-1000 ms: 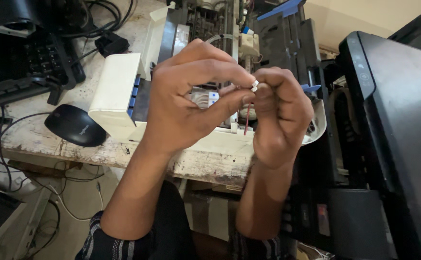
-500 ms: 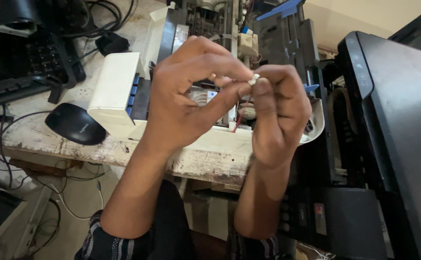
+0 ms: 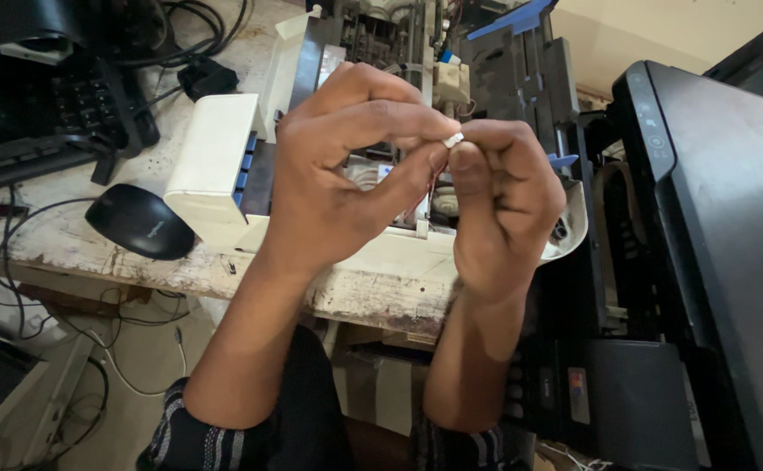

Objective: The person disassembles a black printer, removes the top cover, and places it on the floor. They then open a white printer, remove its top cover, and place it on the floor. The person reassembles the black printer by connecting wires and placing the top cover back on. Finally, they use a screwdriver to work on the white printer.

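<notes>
Fingertips of left hand and right hand pinch white connector between them.

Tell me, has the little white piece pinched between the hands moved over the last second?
No, hardly: the small white piece sits in the same spot against the opened printer behind it, pinched between the left hand and right hand.

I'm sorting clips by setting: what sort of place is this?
Probably an electronics or printer repair workbench. An opened white printer with bared insides lies on a worn wooden table, a black printer stands beside it, and both hands pinch a small white part.
</notes>
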